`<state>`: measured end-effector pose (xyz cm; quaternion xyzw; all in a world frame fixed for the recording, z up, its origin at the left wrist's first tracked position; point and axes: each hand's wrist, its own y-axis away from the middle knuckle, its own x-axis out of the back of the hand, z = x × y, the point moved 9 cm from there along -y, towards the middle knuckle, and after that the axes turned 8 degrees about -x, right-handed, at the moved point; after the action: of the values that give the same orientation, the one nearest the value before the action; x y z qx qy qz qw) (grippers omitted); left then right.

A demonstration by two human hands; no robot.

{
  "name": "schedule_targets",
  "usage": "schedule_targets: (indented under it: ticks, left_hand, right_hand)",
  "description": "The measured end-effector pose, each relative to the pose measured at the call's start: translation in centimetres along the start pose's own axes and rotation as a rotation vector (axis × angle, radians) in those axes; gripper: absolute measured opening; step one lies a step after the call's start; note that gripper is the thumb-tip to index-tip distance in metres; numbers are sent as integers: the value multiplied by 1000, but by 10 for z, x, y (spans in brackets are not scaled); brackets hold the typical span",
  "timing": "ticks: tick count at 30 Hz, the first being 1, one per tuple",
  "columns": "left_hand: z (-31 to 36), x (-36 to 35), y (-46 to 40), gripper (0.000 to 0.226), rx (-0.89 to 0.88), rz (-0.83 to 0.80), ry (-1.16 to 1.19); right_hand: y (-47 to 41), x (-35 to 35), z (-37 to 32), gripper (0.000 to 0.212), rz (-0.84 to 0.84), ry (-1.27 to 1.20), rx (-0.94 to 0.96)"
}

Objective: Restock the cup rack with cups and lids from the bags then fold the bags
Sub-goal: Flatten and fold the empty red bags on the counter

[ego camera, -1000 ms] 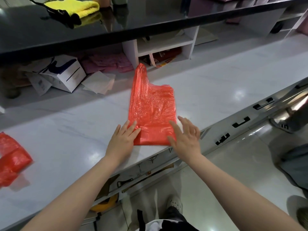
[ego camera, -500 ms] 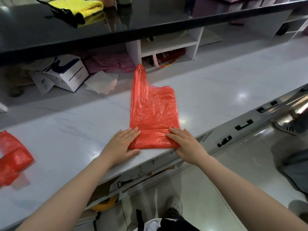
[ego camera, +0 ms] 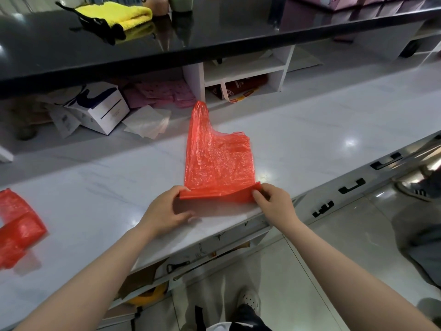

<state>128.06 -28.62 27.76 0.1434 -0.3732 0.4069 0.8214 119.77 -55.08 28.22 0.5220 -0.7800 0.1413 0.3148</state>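
A red plastic bag (ego camera: 217,161) lies flattened lengthwise on the white marble counter (ego camera: 310,139), its handle pointing away from me. Its near edge is lifted off the counter and turned up. My left hand (ego camera: 167,209) pinches the left corner of that edge. My right hand (ego camera: 272,203) pinches the right corner. A second red bag (ego camera: 16,228), folded, lies at the counter's far left. No cups, lids or cup rack are in view.
A black upper counter (ego camera: 214,32) carries a yellow cloth (ego camera: 119,14). Under it sit a white box (ego camera: 100,108), pink packets (ego camera: 164,94), loose paper sheets (ego camera: 148,123) and a white shelf unit (ego camera: 243,72). Another person's shoe (ego camera: 415,189) stands on the floor at right.
Both hands went from pressing flat on the bag's near end to pinching its corners. The near edge has come up off the counter and is folding away from me.
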Motion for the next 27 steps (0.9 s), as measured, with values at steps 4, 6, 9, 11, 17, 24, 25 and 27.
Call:
schedule_targets:
  ticks: [4,6,9,11,17,24,25,27]
  left_hand:
    - [-9,8,0,18,126,215,72]
    - [-12,8,-1,22,191,298,81]
    - [-13,7,-1,29,282,382,75]
    - [-17,9,2,37,356,426,66]
    - [-5,6,1,52,285,341,-91]
    - [52,-32,-9,64,-291,20,-584]
    - [50,-36,-11,64,-276,-50,-609]
    - [37,-41,-12,63,-199,-143,-644]
  right_hand:
    - [-8,-4,2,29,107,74,-52]
    - [-13,-8,7,26,136,107,-121]
    - [-18,-10,13,30,184,123,-171]
    - [-20,-9,14,27,217,91,-173]
    - [-19,-12,5,28,282,224,-82]
    - [-18,-19,-6,27,313,448,47]
    - [-18,-19,-7,28,323,480,69]
    - [-17,-19,-9,29,344,514,93]
